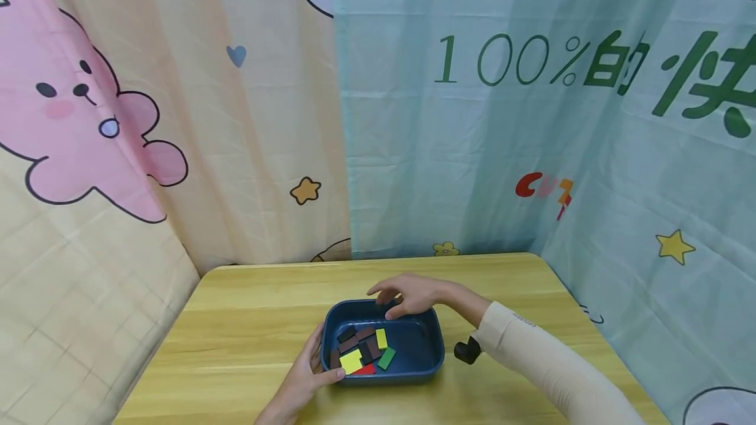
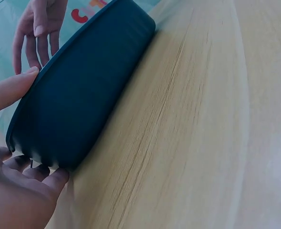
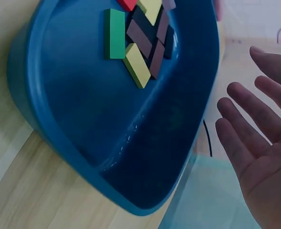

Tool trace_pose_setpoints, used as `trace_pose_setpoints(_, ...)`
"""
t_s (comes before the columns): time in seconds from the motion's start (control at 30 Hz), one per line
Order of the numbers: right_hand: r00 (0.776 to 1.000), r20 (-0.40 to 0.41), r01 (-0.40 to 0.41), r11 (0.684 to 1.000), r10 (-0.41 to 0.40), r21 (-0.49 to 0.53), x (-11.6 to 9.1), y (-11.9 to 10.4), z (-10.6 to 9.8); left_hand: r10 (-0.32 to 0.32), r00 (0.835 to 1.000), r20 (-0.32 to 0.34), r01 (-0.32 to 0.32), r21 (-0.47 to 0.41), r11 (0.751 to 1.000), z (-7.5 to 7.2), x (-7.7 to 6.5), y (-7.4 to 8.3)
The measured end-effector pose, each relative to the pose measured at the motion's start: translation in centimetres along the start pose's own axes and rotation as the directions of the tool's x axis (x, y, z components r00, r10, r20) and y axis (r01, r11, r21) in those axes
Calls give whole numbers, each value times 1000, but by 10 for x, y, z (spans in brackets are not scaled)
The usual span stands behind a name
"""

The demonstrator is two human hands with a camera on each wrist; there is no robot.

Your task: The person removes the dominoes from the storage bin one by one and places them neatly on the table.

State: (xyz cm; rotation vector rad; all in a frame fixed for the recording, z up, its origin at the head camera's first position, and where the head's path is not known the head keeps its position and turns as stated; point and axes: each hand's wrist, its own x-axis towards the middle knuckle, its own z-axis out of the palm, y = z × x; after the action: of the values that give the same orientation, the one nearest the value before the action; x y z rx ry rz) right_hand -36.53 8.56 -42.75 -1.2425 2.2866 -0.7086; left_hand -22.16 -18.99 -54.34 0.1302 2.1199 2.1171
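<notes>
Blue plastic tub [image 1: 413, 346], rectangular with rounded corners, sits on the near-middle part of the wood-grain table [image 1: 236, 320]. Inside it, flat rectangular blocks are grouped in the left half of the floor, several touching or overlapping. Noted among them: a green block [image 1: 386, 358] at the right edge of the group; a red block [image 1: 367, 369] near the near wall; a larger yellow block [image 1: 351, 362] just left of the red one and partly over it; a narrow yellow block [image 1: 381, 338] at the far right of the group; and brown blocks [image 1: 348, 344] and black blocks [image 1: 346, 334] between and around these. Exact count cannot be told owing to overlap. The left hand [image 1: 302, 374] grips the tub at its near left corner: thumb on the rim, fingers curled against the outer wall. The right hand [image 1: 410, 294] hangs above the far rim, palm downward, fingers apart and slightly bent, holding nothing; the right wrist view shows a gap between fingertips and tub. A cream sleeve [image 1: 531, 353] covers the right forearm, with a black device [image 1: 468, 351] below its cuff. Beyond the table hang a cream curtain [image 1: 248, 149] on the left and a pale blue curtain [image 1: 407, 149] on the right.
</notes>
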Motion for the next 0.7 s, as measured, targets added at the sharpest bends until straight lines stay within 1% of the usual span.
trace_pose_setpoints(0.07,1000,21,17,1000,-16,-20,9,-1,4,-3,1000,-3,3,9,1000,-3,-2,0)
trace_pose_setpoints(0.17,998,49,50,998,-48,-42,22,-2,10,0,1000,-27,1,41,999,-9,-6,0)
trace_pose_setpoints(0.23,996,67,58,997,-54,-53,28,-1,14,5,999,-39,-3,54,999,-11,-8,0)
trace_pose_setpoints(0.3,996,81,48,997,-43,-61,33,0,17,13,999,-37,-11,51,999,-12,-8,0)
trace_pose_setpoints(0.43,994,111,25,996,-16,-80,39,5,21,9,1000,-18,-9,11,1000,-9,-4,0)
trace_pose_setpoints(0.5,992,130,22,995,-9,-95,42,6,23,-3,1000,-13,3,-2,1000,-7,-2,1)
trace_pose_setpoints(0.7,979,201,55,984,-20,-170,53,8,30,-24,1000,2,24,-16,1000,-1,2,0)
